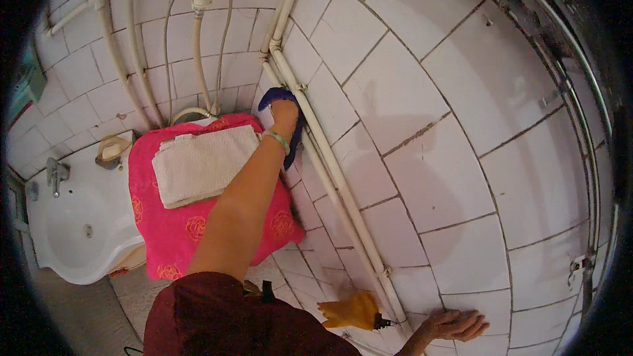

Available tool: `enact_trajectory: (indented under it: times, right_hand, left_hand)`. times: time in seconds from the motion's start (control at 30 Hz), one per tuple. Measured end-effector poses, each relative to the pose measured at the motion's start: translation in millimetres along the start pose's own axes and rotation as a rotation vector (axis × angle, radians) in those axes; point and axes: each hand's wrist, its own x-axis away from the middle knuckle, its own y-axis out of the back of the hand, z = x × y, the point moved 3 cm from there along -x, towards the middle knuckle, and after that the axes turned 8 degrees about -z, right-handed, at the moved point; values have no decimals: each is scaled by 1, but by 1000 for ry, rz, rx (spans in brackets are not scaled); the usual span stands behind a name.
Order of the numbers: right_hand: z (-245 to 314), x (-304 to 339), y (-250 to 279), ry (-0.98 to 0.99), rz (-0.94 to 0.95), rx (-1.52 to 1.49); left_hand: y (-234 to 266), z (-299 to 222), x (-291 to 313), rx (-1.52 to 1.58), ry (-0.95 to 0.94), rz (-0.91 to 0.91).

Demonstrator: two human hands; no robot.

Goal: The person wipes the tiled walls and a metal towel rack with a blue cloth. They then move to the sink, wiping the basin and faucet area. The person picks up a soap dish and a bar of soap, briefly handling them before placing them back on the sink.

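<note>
My left arm, in a dark red short sleeve with a light green bangle [277, 141] at the wrist, reaches up to the wall corner. There my left hand [284, 113] is closed on a dark blue cloth [271, 96] beside the cream pipes [308, 120]; its fingers are mostly hidden by the cloth. Part of the cloth drapes down past the wrist. My right hand [455, 324] is near the tiled wall at the lower right, palm turned up and fingers loosely stretched, holding nothing. An orange glove-like thing [349, 311] hangs between my sleeve and that hand, by the lower pipe.
A folded white towel [198, 166] lies on a pink flowered cover [146, 191] under my left forearm. Further left stands a white washbasin [86, 204] with a metal tap [58, 175] and a soap dish [113, 151]. Metal rails [572, 86] run along the right wall.
</note>
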Motion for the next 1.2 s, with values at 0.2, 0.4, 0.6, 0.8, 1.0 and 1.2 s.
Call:
enact_trajectory:
  times: [0.2,0.4,0.6,0.8,1.0,1.2]
  right_hand:
    - [-18,13,1,-24,22,-24]
    - [-18,13,5,-97,27,-73]
    - [-20,15,6,-148,81,-131]
    - [-24,16,9,-171,93,-172]
    - [-22,15,11,-182,81,-235]
    - [-24,17,13,-133,107,-221]
  left_hand:
    - [49,-27,99,-662,-658,424]
    - [106,-70,222,-529,-686,49]
    - [120,-58,331,77,-328,90]
    - [185,-115,410,247,-27,391]
    - [252,-158,429,-797,-795,665]
    - [270,-176,443,-786,-874,787]
